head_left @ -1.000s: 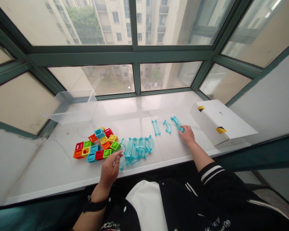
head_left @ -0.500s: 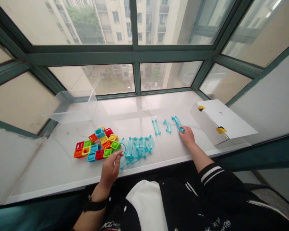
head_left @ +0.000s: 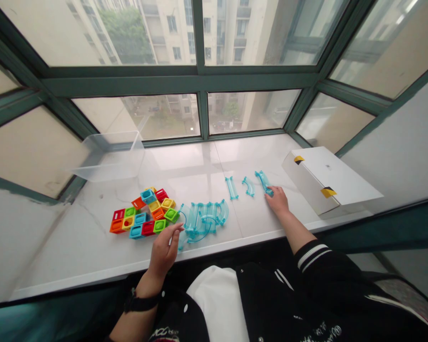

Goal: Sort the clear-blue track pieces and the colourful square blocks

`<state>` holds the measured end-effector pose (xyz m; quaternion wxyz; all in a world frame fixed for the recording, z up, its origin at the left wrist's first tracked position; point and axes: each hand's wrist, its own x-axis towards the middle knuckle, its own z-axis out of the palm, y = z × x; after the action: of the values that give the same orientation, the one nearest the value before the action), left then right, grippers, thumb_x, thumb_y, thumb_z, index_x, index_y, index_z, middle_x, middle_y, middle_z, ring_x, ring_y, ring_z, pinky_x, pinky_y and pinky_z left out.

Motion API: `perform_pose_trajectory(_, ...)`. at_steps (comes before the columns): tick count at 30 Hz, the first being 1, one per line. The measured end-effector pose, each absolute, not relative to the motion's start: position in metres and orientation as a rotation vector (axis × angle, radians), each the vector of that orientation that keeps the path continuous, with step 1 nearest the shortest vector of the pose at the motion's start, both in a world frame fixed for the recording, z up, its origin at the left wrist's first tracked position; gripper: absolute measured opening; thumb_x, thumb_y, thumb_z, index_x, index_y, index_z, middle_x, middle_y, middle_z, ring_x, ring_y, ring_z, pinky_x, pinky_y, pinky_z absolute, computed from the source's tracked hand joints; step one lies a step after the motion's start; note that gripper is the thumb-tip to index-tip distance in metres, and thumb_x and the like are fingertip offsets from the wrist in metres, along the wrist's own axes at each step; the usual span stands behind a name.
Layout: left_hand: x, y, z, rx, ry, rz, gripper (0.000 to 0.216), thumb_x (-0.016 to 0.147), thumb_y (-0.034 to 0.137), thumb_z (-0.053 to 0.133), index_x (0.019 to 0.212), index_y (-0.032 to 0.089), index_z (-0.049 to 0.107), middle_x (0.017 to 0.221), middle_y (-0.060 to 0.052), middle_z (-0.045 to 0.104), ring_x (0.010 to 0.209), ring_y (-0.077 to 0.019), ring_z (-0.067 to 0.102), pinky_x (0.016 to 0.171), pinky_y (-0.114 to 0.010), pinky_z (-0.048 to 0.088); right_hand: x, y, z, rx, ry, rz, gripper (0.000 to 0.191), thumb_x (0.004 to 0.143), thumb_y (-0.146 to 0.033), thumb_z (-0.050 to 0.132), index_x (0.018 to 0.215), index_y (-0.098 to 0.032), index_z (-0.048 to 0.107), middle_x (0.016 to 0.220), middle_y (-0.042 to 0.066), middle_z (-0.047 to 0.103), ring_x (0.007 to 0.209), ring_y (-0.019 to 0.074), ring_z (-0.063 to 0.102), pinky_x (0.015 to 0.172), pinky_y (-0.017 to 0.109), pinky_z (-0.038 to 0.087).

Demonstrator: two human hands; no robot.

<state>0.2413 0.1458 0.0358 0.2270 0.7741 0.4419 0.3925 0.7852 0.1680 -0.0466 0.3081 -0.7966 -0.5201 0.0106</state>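
A blue track piece is lying at three o'clock, the right hand pinching its near end; a slip toward nine could be knocking the curved track. At seven, the relaxed left hand is gripping nothing visible.

Left of the white box, the right hand hides some of a blue track piece. The box's mark is too tiny to read. The black jacket gets cut off.
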Motion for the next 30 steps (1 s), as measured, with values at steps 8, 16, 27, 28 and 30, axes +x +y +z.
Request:
perform_pose_trajectory(8,0.239,0.146,0.033,2.120,1.215,1.082,0.029,0.107,0.030,0.051,0.129,0.025,0.069,0.111,-0.005,0.078,0.107,-0.0226,0.074,0.099,-0.039,0.059,0.786,0.169,-0.047,-2.101,-1.372,0.019,0.041,0.082,-0.028,0.067,0.121,-0.018,0.074,0.119,0.014,0.066,0.113,0.0296,0.062,0.108,0.044,0.050)
perform_pose_trajectory(16,0.241,0.148,0.033,2.168,1.230,1.101,0.028,0.106,0.030,0.052,0.128,0.024,0.069,0.113,-0.007,0.077,0.108,-0.0239,0.073,0.097,-0.041,0.058,0.783,0.162,-0.045,-2.066,-1.342,0.012,0.047,0.081,-0.031,0.068,0.126,-0.020,0.072,0.126,0.015,0.060,0.116,0.0306,0.061,0.109,0.048,0.051)
perform_pose_trajectory(27,0.244,0.150,0.030,2.251,1.254,1.094,0.028,0.104,0.026,0.056,0.130,0.023,0.067,0.116,-0.008,0.075,0.108,-0.0248,0.071,0.100,-0.044,0.057,0.723,0.135,-0.003,-1.745,-1.392,-0.020,0.031,0.095,-0.031,0.058,0.123,-0.020,0.069,0.109,0.011,0.069,0.100,0.0262,0.067,0.091,0.044,0.059)
perform_pose_trajectory(28,0.245,0.150,0.029,2.254,1.248,1.090,0.028,0.104,0.026,0.056,0.130,0.023,0.066,0.116,-0.008,0.075,0.108,-0.0248,0.071,0.100,-0.044,0.057,0.709,0.134,0.002,-1.680,-1.467,0.081,0.028,0.097,-0.029,0.057,0.121,-0.021,0.070,0.106,0.009,0.070,0.095,0.0241,0.068,0.086,0.041,0.060)
perform_pose_trajectory(30,0.247,0.149,0.030,2.263,1.238,1.084,0.028,0.104,0.026,0.055,0.130,0.023,0.066,0.116,-0.009,0.075,0.108,-0.0250,0.071,0.100,-0.044,0.057,0.681,0.132,0.011,-1.553,-1.643,0.296,0.029,0.099,-0.028,0.058,0.126,-0.024,0.069,0.107,0.007,0.072,0.089,0.0205,0.070,0.083,0.037,0.060)
